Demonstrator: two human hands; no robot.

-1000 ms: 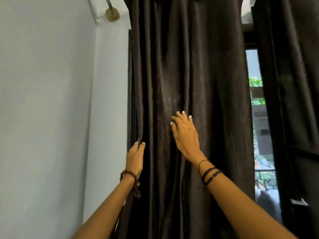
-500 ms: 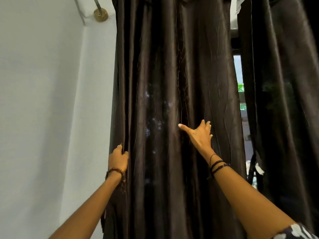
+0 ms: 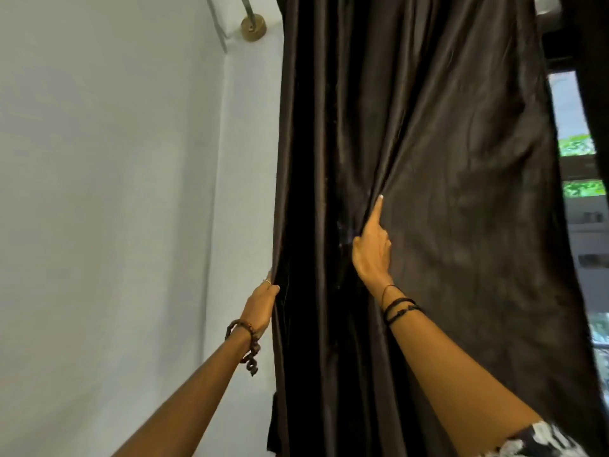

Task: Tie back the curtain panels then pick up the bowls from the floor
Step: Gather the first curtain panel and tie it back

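Dark curtain panel (image 3: 428,192) hanging by wall (image 3: 115,192), partly bunched. Left hand (image 3: 262,303) gripping its outer edge; right hand (image 3: 372,249) pinching a fold, seemingly, fingers hidden in cloth. Gathering step; next needs a tie-back. Bowls, floor out of view.

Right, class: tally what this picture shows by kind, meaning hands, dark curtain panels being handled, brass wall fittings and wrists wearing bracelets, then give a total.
Hands: 2, left hand and right hand
Curtain panels being handled: 1, the dark curtain panel
Brass wall fittings: 1, the brass fitting
Wrists wearing bracelets: 2
Total: 6
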